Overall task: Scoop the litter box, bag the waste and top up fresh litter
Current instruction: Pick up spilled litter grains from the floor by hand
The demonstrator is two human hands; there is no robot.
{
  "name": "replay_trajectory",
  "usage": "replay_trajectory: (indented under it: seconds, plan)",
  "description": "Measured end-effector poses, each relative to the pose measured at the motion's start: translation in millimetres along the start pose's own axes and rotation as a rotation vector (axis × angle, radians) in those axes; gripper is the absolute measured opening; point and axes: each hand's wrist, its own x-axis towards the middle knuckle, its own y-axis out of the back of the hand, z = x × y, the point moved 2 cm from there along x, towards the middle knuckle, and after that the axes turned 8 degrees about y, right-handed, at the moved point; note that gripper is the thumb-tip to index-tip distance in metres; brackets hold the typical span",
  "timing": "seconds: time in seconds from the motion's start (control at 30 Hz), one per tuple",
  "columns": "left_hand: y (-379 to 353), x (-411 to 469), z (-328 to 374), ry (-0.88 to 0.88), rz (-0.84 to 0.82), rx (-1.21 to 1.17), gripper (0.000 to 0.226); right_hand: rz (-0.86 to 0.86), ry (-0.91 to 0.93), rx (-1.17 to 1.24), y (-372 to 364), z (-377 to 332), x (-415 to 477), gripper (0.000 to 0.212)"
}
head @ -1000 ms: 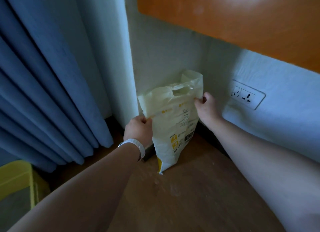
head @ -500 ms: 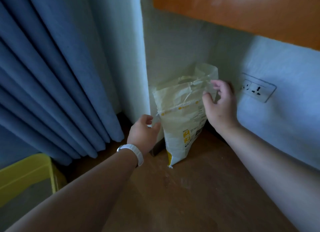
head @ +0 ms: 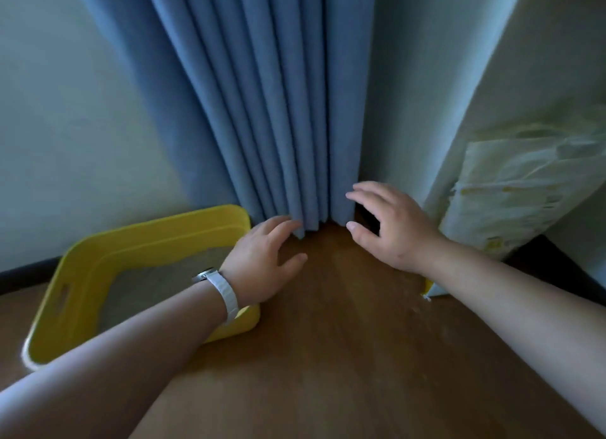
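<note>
We hold our left hand (head: 259, 261) above the yellow litter box's (head: 157, 228) right edge on the floor (head: 328, 356). Our right hand (head: 393, 232) hovers near the litter bag (head: 524, 189) leaning on the wall (head: 485, 94). The fingers (head: 370, 192) of both are released and empty.

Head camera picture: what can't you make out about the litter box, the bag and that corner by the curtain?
Litter box: head view; the left hand and forearm cover part of its right side, and the grey litter is too dim to show waste.
Bag: head view; cut off by the right edge, print blurred, base mostly behind the right forearm.
Corner under the curtain: head view; dark, partly behind the right hand.
</note>
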Motion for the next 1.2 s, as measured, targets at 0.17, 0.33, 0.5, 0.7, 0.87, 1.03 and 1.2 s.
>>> replay_trajectory:
  seconds: [0.17, 0.33, 0.5, 0.7, 0.87, 1.03, 1.2]
  plan:
    - [23.7, -66.8, -76.6, 0.203, 0.045, 0.058, 0.061, -0.165, 0.142, 0.082, -48.5, -68.2, 43.1, 0.06]
    - [46.9, -123.9, -135.8, 0.319, 0.032, 0.199, 0.065, -0.303, 0.317, 0.056, -88.8, -130.7, 68.8, 0.068]
    - [54.0, -170.5, -180.9, 0.352, 0.02, 0.272, 0.067, -0.396, 0.372, 0.038, -119.5, -176.7, 77.7, 0.064]
    - [56.4, -225.0, -233.6, 0.27, -0.051, 0.333, 0.054, -0.498, 0.409, -0.009, -139.9, -222.7, 71.0, 0.054]
    - [37.8, -247.8, -286.1, 0.183, -0.152, 0.348, 0.053, -0.593, 0.412, -0.079, -158.0, -245.2, 50.7, 0.055]
    - [-12.4, -255.6, -312.4, 0.024, -0.233, 0.271, 0.049, -0.696, 0.349, -0.151, -172.6, -256.6, 30.7, 0.056]
    - [-45.0, -257.5, -323.5, -0.043, -0.3, 0.195, 0.051, -0.686, 0.25, -0.135, -186.1, -269.0, 14.9, 0.052]
